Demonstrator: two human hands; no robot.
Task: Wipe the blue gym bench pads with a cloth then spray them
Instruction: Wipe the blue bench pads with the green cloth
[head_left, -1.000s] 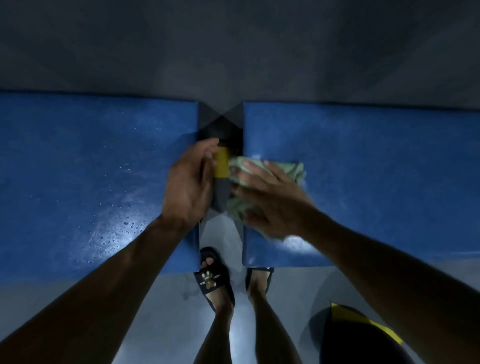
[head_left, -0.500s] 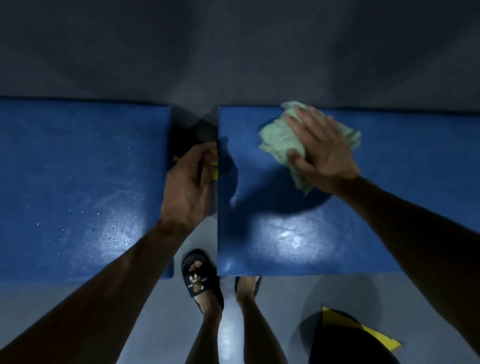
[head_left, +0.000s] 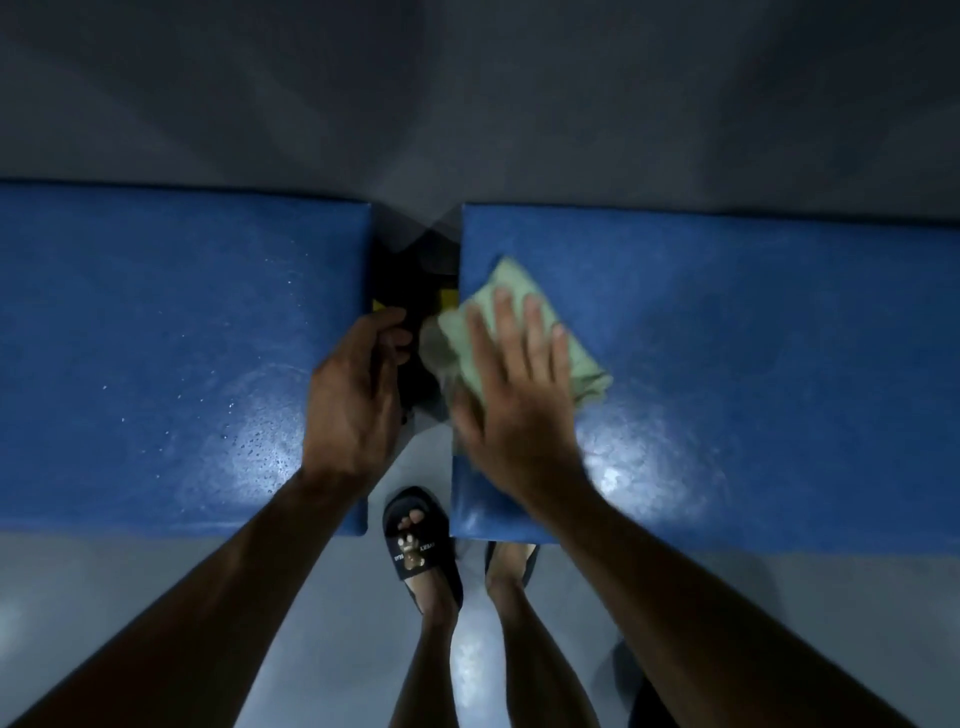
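On the near left corner of the right-hand blue pad (head_left: 753, 374), the right hand (head_left: 511, 410) lies flat with its fingers (head_left: 535, 332) straight and spread, a wide, unclosed grip that presses the pale green cloth (head_left: 519, 312) down onto the vinyl rather than clutching it; the cloth is bunched under the palm, and one blurred fold hangs over the pad's left edge into the gap. Just left of it, across that gap, the left hand (head_left: 358, 395) rests at the right edge of the left-hand blue pad (head_left: 156, 353), its fingers curled around something dark in the gap; what exactly it holds I cannot tell, though a spot of yellow (head_left: 447, 297) shows just beyond the fingertips, so it may be a spray bottle or part of the frame. Because the cloth is only pinned by a flat palm, a quick stroke could let it slide out from under the hand or drop through the gap to the floor (head_left: 156, 597). Droplets glint on the left pad near the hand, and both pads shine under the light, so a wet patch may well be missed. The person's sandalled foot (head_left: 415, 545) stands on the floor directly below the gap, close to the tabletop's near edge, where any runoff could make the footing slick.
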